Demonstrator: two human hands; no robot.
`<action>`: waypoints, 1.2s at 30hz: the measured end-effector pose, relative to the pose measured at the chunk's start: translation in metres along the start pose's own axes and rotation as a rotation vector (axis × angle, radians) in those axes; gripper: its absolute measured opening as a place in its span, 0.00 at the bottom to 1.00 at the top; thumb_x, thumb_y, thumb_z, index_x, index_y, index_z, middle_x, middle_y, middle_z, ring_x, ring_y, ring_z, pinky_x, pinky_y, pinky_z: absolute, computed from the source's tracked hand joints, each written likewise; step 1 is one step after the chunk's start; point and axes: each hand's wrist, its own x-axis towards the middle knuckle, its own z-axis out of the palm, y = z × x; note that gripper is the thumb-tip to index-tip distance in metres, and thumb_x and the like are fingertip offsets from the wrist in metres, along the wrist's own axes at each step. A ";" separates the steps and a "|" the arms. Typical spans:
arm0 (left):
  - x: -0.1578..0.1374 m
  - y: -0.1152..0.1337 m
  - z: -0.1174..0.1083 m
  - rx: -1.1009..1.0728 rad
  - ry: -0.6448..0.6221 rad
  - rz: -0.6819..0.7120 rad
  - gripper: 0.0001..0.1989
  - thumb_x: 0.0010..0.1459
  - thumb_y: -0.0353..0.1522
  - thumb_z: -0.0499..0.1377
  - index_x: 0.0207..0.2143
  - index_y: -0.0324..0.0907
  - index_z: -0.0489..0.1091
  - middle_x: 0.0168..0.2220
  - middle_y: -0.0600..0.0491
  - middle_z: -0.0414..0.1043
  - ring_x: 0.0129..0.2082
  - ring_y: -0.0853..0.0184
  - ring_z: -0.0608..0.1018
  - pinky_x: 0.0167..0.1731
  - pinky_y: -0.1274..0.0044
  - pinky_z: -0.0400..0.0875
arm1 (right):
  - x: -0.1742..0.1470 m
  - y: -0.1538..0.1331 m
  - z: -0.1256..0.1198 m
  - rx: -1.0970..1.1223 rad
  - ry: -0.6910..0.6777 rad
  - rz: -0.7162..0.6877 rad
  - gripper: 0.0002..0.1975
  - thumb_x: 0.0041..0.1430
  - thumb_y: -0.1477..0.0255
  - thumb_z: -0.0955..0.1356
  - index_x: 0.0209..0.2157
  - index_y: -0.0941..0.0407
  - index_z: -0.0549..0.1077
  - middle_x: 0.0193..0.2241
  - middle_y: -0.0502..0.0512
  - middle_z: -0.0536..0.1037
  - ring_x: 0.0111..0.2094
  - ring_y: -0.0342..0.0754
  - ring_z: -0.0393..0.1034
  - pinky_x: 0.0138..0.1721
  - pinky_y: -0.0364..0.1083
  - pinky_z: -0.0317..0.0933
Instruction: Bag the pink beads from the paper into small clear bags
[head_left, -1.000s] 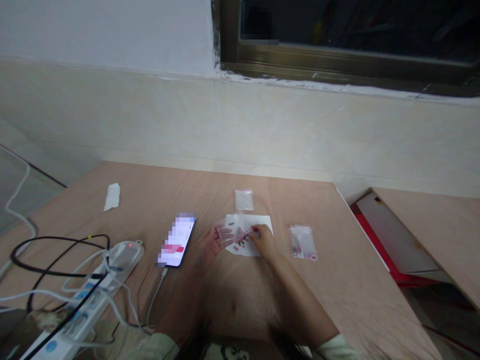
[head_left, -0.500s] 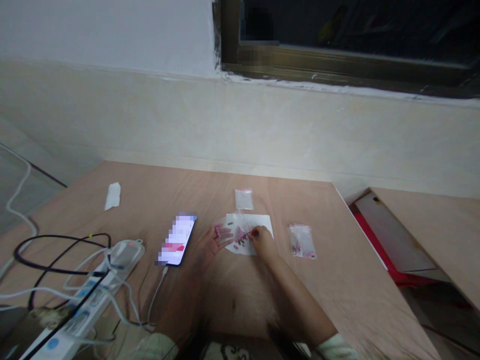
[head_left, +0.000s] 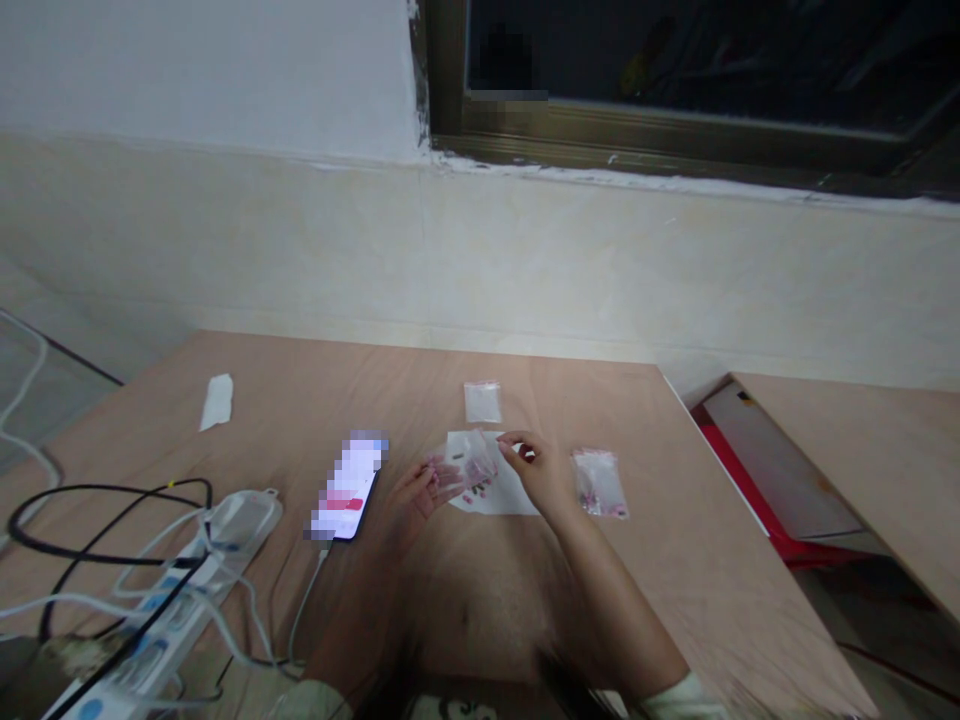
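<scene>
- Head view: a person sat at a light wooden counter (head_left: pixel 660 560) set against a pale tiled wall, with both bare forearms reaching forward to the middle of it.
- The left hand (head_left: pixel 417 492) lay palm up, its fingers (head_left: pixel 441 472) loosely curled under a small clear plastic bag (head_left: pixel 471 460), which rested across the fingertips and tilted up toward the right.
- Small pink pieces showed through the bag and at the left fingertips; what they were was too blurred to tell.
- The right hand (head_left: pixel 541 472) hovered just to the right of the bag, its thumb and forefinger drawn close together near the bag's upper right corner; whether they actually pinched the corner or a tiny piece could not be told.
- A white sheet of paper (head_left: pixel 510 490) lay flat on the counter beneath both hands, with a few pink and dark bits (head_left: pixel 480 490) scattered on it under the bag.
- A second bag holding pink bits (head_left: pixel 598 482) lay flat just right of the right hand.
- A third, seemingly empty bag (head_left: pixel 482 401) lay beyond the paper, toward the wall.
- A lit phone (head_left: pixel 347 486) lay left of the left hand, with a cable at its near end.
- A white power strip (head_left: pixel 187 580) with tangled black and white cables sat at the near left corner.
- A white scrap (head_left: pixel 216 401) lay far left.
</scene>
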 end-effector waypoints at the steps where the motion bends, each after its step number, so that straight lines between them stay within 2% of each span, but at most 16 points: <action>1: -0.001 0.000 0.001 0.037 -0.002 0.026 0.18 0.47 0.26 0.56 0.42 0.49 0.68 0.56 0.59 0.57 0.60 0.61 0.44 0.59 0.66 0.44 | 0.000 -0.006 -0.001 0.028 -0.014 -0.031 0.09 0.48 0.68 0.64 0.28 0.56 0.74 0.27 0.53 0.75 0.26 0.43 0.65 0.27 0.42 0.56; 6: 0.001 -0.003 0.000 0.085 0.000 0.061 0.18 0.49 0.27 0.55 0.43 0.51 0.66 0.54 0.59 0.60 0.60 0.60 0.47 0.58 0.63 0.48 | 0.000 -0.011 0.002 0.136 -0.086 -0.159 0.08 0.48 0.69 0.65 0.29 0.55 0.74 0.31 0.54 0.75 0.30 0.43 0.64 0.29 0.41 0.57; 8: 0.003 -0.007 -0.002 0.095 0.013 0.078 0.18 0.49 0.27 0.55 0.43 0.50 0.66 0.55 0.59 0.59 0.60 0.60 0.47 0.58 0.65 0.47 | 0.000 -0.010 0.002 0.153 -0.093 -0.154 0.07 0.48 0.69 0.65 0.29 0.55 0.74 0.32 0.54 0.75 0.31 0.43 0.65 0.29 0.41 0.58; 12: 0.006 -0.008 -0.003 0.237 0.005 0.162 0.18 0.48 0.28 0.56 0.43 0.50 0.67 0.56 0.60 0.55 0.60 0.60 0.44 0.59 0.65 0.40 | -0.001 -0.010 0.001 0.177 -0.154 -0.095 0.07 0.47 0.70 0.66 0.29 0.56 0.74 0.31 0.54 0.75 0.31 0.44 0.66 0.31 0.42 0.59; 17: -0.007 -0.004 -0.001 0.551 -0.051 0.298 0.20 0.52 0.31 0.52 0.49 0.51 0.62 0.58 0.60 0.52 0.60 0.60 0.47 0.59 0.65 0.36 | -0.001 -0.015 0.001 0.297 -0.335 -0.040 0.10 0.49 0.67 0.64 0.29 0.58 0.74 0.27 0.53 0.75 0.29 0.44 0.67 0.32 0.44 0.59; 19: -0.009 -0.006 -0.001 0.618 -0.057 0.308 0.19 0.54 0.31 0.51 0.50 0.50 0.61 0.58 0.60 0.51 0.60 0.61 0.48 0.59 0.66 0.37 | -0.001 -0.017 0.000 0.321 -0.398 -0.039 0.13 0.51 0.65 0.62 0.30 0.58 0.74 0.27 0.53 0.75 0.29 0.44 0.67 0.31 0.44 0.60; 21: -0.004 -0.011 -0.002 0.591 -0.034 0.258 0.18 0.53 0.32 0.52 0.48 0.48 0.63 0.57 0.58 0.53 0.59 0.60 0.50 0.59 0.67 0.40 | -0.003 -0.019 -0.003 0.323 -0.419 -0.038 0.15 0.53 0.63 0.61 0.34 0.58 0.73 0.29 0.53 0.75 0.30 0.45 0.66 0.30 0.44 0.60; 23: 0.011 -0.019 -0.005 0.526 -0.009 0.187 0.17 0.50 0.34 0.55 0.44 0.45 0.66 0.55 0.54 0.59 0.57 0.58 0.56 0.57 0.66 0.47 | -0.006 -0.019 -0.007 0.295 -0.403 -0.076 0.15 0.52 0.65 0.63 0.39 0.57 0.71 0.34 0.54 0.75 0.32 0.45 0.67 0.31 0.44 0.60; 27: 0.050 -0.031 -0.012 0.479 -0.025 0.094 0.15 0.47 0.37 0.57 0.36 0.38 0.68 0.41 0.46 0.72 0.44 0.57 0.72 0.44 0.64 0.65 | -0.011 -0.017 -0.011 0.157 -0.334 -0.261 0.12 0.52 0.73 0.63 0.40 0.56 0.71 0.39 0.57 0.73 0.37 0.45 0.66 0.37 0.45 0.59; 29: 0.063 -0.030 -0.013 0.397 0.002 0.041 0.17 0.45 0.36 0.59 0.38 0.38 0.66 0.42 0.46 0.71 0.43 0.59 0.72 0.42 0.67 0.67 | -0.014 -0.017 -0.011 0.099 -0.320 -0.344 0.12 0.52 0.77 0.61 0.38 0.57 0.71 0.38 0.57 0.74 0.38 0.45 0.66 0.40 0.46 0.58; 31: 0.068 -0.024 -0.012 0.393 -0.024 0.038 0.17 0.46 0.36 0.58 0.40 0.39 0.65 0.43 0.47 0.70 0.42 0.61 0.72 0.41 0.69 0.68 | -0.017 -0.020 -0.011 0.070 -0.337 -0.404 0.12 0.52 0.78 0.61 0.37 0.57 0.72 0.36 0.57 0.74 0.39 0.46 0.65 0.42 0.47 0.57; 33: 0.069 -0.016 -0.009 0.448 -0.066 0.051 0.14 0.48 0.37 0.57 0.38 0.40 0.66 0.40 0.49 0.72 0.39 0.63 0.74 0.39 0.71 0.69 | -0.020 -0.023 -0.011 0.077 -0.363 -0.401 0.11 0.52 0.78 0.61 0.35 0.57 0.72 0.35 0.56 0.74 0.38 0.46 0.66 0.41 0.47 0.57; 36: 0.068 -0.005 -0.004 0.533 -0.063 0.083 0.11 0.49 0.37 0.56 0.33 0.40 0.69 0.33 0.52 0.73 0.35 0.65 0.75 0.36 0.74 0.69 | -0.023 -0.026 -0.011 0.145 -0.306 -0.262 0.07 0.51 0.74 0.63 0.32 0.57 0.71 0.29 0.54 0.74 0.31 0.45 0.67 0.33 0.44 0.59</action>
